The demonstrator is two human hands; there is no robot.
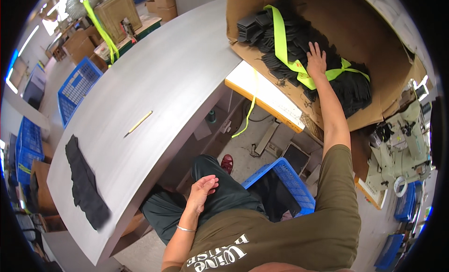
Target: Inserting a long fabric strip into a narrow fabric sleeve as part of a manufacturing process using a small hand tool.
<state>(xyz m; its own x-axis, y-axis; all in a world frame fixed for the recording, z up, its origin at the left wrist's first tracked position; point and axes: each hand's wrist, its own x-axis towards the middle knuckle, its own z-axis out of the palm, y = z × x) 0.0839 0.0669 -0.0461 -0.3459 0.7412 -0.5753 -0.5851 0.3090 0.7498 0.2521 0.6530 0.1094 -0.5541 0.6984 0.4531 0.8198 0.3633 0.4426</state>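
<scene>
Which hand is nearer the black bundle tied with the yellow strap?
Right. The right hand rests on the black bundle in the cardboard box; the left hand lies on the lap, far below.

Right hand lies flat, fingers spread, on a bundle of black fabric pieces tied with yellow-green strap inside a cardboard box. Left hand rests empty and loosely curled above the lap. Grey table carries a pencil and black cloth.

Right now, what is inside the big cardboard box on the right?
The cardboard box holds a pile of black fabric pieces tied with a yellow-green strap. The right hand rests on it. Anything beneath the pile is hidden.
</scene>
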